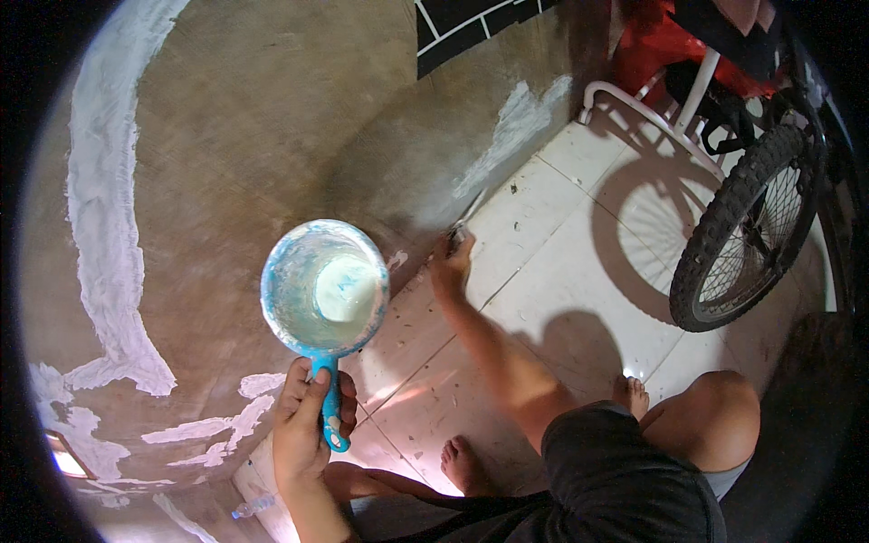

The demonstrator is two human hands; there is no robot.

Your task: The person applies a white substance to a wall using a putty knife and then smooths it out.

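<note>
My left hand is wrapped round the handle of a blue plastic dipper, its rim and inside smeared with white. White, paste-like material lies in the bottom of the dipper. Down at the foot of the wall, my right hand is closed, its fingers at the seam between wall and floor. A thin pale shape shows just beyond those fingertips; I cannot make out what it is. The grey-brown wall bears rough white patches, one of them just beyond my right hand.
White floor tiles carry scattered crumbs. A bicycle wheel stands at the right, near a pale metal tube frame and something red. My bare feet are on the tiles. A clear plastic bottle lies at lower left.
</note>
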